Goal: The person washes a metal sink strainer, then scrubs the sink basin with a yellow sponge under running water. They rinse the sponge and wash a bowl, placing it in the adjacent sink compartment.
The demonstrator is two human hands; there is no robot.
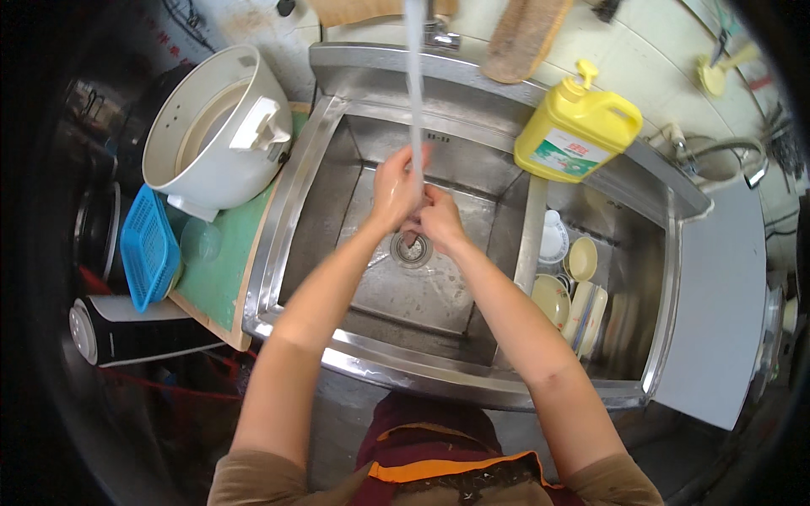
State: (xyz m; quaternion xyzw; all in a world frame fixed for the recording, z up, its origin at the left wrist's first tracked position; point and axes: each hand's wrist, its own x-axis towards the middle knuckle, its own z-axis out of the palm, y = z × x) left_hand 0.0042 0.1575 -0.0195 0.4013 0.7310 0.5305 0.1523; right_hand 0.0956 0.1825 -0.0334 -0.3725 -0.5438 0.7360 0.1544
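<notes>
Both my hands are in the larger basin of a stainless steel sink, under a stream of tap water. My left hand is in the stream, its fingers blurred and partly hidden by the water. Close against it, my right hand has bent fingers around a small, soft, pinkish-brown piece, perhaps meat. The piece hangs just above the drain strainer. Whether my left fingers also grip it cannot be made out.
A yellow pump jug stands on the sink's back right ledge. Plates and bowls sit in the smaller right basin. On the green board at left are a white appliance body and a blue plastic basket.
</notes>
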